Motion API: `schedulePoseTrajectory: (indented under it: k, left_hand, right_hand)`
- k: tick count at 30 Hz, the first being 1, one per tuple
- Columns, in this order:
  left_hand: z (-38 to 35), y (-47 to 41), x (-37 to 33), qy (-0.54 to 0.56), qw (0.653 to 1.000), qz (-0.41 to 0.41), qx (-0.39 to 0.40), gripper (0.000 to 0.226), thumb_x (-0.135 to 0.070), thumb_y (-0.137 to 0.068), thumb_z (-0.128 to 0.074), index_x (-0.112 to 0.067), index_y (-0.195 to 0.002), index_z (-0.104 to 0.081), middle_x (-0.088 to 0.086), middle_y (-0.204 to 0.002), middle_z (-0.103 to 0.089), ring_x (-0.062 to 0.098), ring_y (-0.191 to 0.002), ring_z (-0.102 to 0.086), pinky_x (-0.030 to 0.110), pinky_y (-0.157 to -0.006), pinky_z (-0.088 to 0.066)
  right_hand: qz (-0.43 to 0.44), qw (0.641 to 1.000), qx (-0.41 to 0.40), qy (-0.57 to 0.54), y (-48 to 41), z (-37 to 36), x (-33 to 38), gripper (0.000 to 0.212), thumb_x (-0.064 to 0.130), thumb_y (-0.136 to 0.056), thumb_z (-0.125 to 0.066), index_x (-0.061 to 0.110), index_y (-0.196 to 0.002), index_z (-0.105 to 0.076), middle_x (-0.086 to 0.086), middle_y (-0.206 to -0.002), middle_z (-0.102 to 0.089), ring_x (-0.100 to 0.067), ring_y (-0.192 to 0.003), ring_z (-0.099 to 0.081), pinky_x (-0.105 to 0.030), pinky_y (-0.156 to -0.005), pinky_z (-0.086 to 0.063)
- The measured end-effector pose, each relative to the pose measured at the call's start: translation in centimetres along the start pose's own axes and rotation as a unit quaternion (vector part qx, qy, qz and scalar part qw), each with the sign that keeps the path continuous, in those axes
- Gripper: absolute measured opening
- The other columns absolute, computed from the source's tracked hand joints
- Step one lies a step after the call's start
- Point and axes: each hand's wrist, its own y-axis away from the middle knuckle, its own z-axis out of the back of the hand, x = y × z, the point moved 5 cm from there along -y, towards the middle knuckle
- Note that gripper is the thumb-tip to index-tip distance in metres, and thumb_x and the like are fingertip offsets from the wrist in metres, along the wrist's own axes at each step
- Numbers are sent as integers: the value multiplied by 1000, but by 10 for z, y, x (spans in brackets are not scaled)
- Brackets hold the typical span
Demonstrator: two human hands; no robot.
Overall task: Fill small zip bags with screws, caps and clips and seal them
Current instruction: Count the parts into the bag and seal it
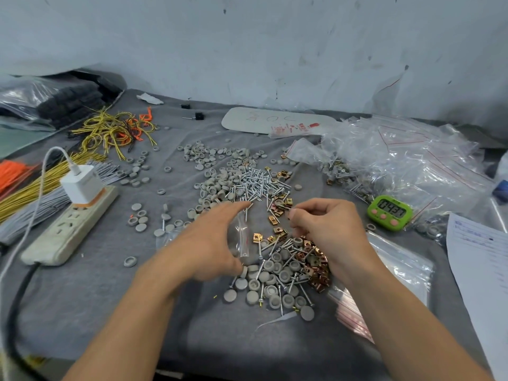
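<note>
counter (82, 298): a grey cloth covers it; screws (255, 182), caps (209, 158) and clips (319, 273) lie loose in heaps at the middle, within short reach of both hands
left hand (209, 240): its grip is closed on the zip bag, thumb on the near side and fingers on the far side; it does best to bow the mouth wide and keep it low over the heap, so a dropped part falls back among the others
right hand (327, 229): fingers curled, tips drawn together just beside the bag; whether this grip holds a part cannot be told; the step looks like loading the bag, best done a few parts at a time, screws head first so the points do not snag the film
zip bag (236, 239): clear, held between the two hands above the near heap; the mouth seems to face right, toward the right hand, with the body lying back into the left palm, so the long axis probably runs left to right
zip strip (244, 243): runs from near the person to away, across that axis; not yet pressed shut
</note>
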Motion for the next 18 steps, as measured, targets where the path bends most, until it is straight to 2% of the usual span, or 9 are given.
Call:
schedulePoseTrajectory:
  k: [3, 5, 7, 10, 12, 15, 18]
  left_hand:
    - [-3, -6, 2, -16, 999, 32, -12, 130, -27, -65, -89, -51, -158, -1, -13, -166, -23, 22, -145, -38, 44, -116, -39]
    - [-5, -10, 5, -10, 998, 51, -30, 128, -27, -67, -88, -53, -158, -2, -8, -158, -39, 28, -143, -41, 48, -112, -43]
    - [-3, -12, 6, 21, 996, 53, -73, 114, -26, -72, -83, -50, -157, -12, -4, -135, -56, 28, -127, -52, 40, -100, -50]
    - [1, -11, 3, 61, 991, 30, -117, 88, -33, -77, -81, -43, -151, -33, -7, -131, -60, 18, -110, -57, 29, -87, -45]
    - [2, -8, 0, 90, 988, 15, -124, 73, -32, -77, -80, -42, -140, -45, -12, -128, -62, 13, -106, -59, 25, -84, -43]
    - [2, -5, -4, 125, 985, -3, -117, 55, -28, -75, -77, -45, -121, -52, -16, -110, -66, 8, -96, -62, 26, -78, -47]
    - [6, -2, -5, 156, 980, -18, -124, 46, -21, -73, -73, -43, -108, -54, -15, -95, -69, 2, -83, -63, 26, -69, -49]
  right_hand:
    - [-16, 1000, 9, -16, 1, -10, 0, 13, 6, -82, -77, 16, -75, -79, -5, -67, -76, -17, -59, -74, -20, -51, -47]
    - [-13, 1000, 19, 5, 2, -19, 1, 15, 7, -80, -76, 20, -74, -79, -3, -66, -75, -14, -55, -70, -19, -49, -47]
    - [4, 998, 25, 49, 4, -28, 4, 16, 15, -78, -79, 31, -74, -80, 4, -65, -75, -8, -54, -66, -24, -54, -52]
    - [42, 992, 42, 114, 6, -38, 10, 21, 30, -75, -84, 50, -75, -76, 19, -65, -72, 3, -61, -66, -21, -59, -49]
    - [62, 988, 57, 127, 5, -47, 15, 20, 32, -73, -84, 50, -74, -76, 22, -64, -71, 7, -60, -63, -14, -53, -42]
    - [91, 985, 76, 129, 4, -60, 20, 19, 28, -74, -83, 44, -67, -78, 28, -61, -66, 11, -60, -60, -6, -49, -38]
    - [112, 982, 100, 115, 8, -71, 27, 20, 30, -80, -79, 49, -79, -77, 26, -65, -70, 10, -66, -63, -6, -53, -40]
